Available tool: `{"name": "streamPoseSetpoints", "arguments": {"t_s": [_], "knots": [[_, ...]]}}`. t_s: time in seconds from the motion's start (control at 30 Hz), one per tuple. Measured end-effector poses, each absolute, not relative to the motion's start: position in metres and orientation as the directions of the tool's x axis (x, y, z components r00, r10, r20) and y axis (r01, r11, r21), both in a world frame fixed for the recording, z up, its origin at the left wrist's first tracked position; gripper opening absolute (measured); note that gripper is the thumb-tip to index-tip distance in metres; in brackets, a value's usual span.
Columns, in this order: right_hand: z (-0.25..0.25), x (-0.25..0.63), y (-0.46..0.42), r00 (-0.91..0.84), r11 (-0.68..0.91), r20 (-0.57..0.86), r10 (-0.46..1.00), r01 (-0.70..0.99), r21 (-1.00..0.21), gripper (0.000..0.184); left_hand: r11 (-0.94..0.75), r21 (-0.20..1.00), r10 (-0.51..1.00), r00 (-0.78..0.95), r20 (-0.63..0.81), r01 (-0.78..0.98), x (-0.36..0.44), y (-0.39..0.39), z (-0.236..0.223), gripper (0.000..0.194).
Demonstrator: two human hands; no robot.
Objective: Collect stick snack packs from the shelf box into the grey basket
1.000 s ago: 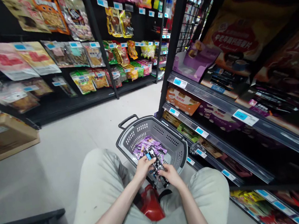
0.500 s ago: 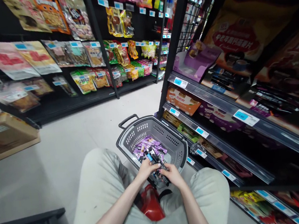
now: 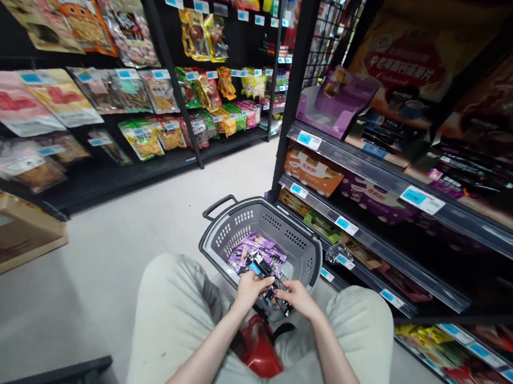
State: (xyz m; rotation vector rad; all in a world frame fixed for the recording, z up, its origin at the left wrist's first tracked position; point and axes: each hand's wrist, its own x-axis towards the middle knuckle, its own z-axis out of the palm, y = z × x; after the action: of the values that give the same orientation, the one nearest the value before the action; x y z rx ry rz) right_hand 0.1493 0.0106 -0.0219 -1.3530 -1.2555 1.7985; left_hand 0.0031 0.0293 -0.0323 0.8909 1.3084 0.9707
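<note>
Black sachets [image 3: 262, 267] shifted slightly; basket [image 3: 304, 258] holds purple sachets [image 3: 263, 245].

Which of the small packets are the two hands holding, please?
The black packets, gripped between the left hand and right hand; the purple packets lie unheld in the grey basket.

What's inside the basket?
Purple packets lie inside the basket. Over its near end, the left hand and right hand hold black packets. They hide much of that part, and the bottom under the purple packets can't be seen either.
</note>
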Motion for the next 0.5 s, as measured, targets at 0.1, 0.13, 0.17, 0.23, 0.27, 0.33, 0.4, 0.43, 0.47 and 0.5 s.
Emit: {"name": "streamPoseSetpoints", "arguments": {"t_s": [0.1,0.13,0.17,0.23,0.27,0.33,0.4,0.43,0.47,0.5], "knots": [[-0.0223,0.1475,0.0108,-0.313,-0.408,-0.409,0.857,0.072,-0.91,0.029,0.37,0.925,0.929,0.076,-0.363,-0.093,0.0039,0.0285,-0.0341,0.03],[-0.0226,0.1472,0.0113,-0.3,-0.4,-0.4,0.866,0.062,-0.914,0.028,0.386,0.917,0.92,0.113,-0.375,-0.098,0.0045,0.0279,-0.0355,0.03],[-0.0229,0.1471,0.0118,-0.286,-0.393,-0.392,0.874,0.056,-0.918,0.028,0.408,0.907,0.908,0.153,-0.39,-0.108,0.0053,0.0272,-0.0371,0.031],[-0.0233,0.1476,0.0128,-0.273,-0.389,-0.388,0.88,0.056,-0.92,0.029,0.454,0.879,0.88,0.226,-0.417,-0.145,0.0067,0.0258,-0.0399,0.032],[-0.0235,0.1483,0.0131,-0.275,-0.387,-0.388,0.88,0.06,-0.92,0.029,0.471,0.866,0.87,0.252,-0.423,-0.17,0.0072,0.0252,-0.0407,0.032],[-0.0242,0.1503,0.0128,-0.3,-0.379,-0.384,0.873,0.075,-0.922,0.029,0.491,0.844,0.86,0.275,-0.429,-0.218,0.0074,0.0247,-0.0411,0.032],[-0.0253,0.1523,0.0118,-0.328,-0.389,-0.397,0.857,0.091,-0.917,0.029,0.499,0.829,0.859,0.264,-0.438,-0.251,0.0067,0.0251,-0.0402,0.032],[-0.0259,0.153,0.0111,-0.337,-0.401,-0.41,0.848,0.098,-0.911,0.028,0.502,0.823,0.859,0.257,-0.442,-0.267,0.0062,0.0254,-0.0395,0.032],[-0.0262,0.1534,0.0106,-0.342,-0.415,-0.423,0.839,0.101,-0.904,0.028,0.506,0.816,0.859,0.253,-0.446,-0.28,0.0057,0.0258,-0.0388,0.032],[-0.0262,0.1535,0.0102,-0.343,-0.426,-0.432,0.834,0.098,-0.9,0.027,0.509,0.81,0.857,0.253,-0.448,-0.29,0.0053,0.0261,-0.0381,0.033]]}}
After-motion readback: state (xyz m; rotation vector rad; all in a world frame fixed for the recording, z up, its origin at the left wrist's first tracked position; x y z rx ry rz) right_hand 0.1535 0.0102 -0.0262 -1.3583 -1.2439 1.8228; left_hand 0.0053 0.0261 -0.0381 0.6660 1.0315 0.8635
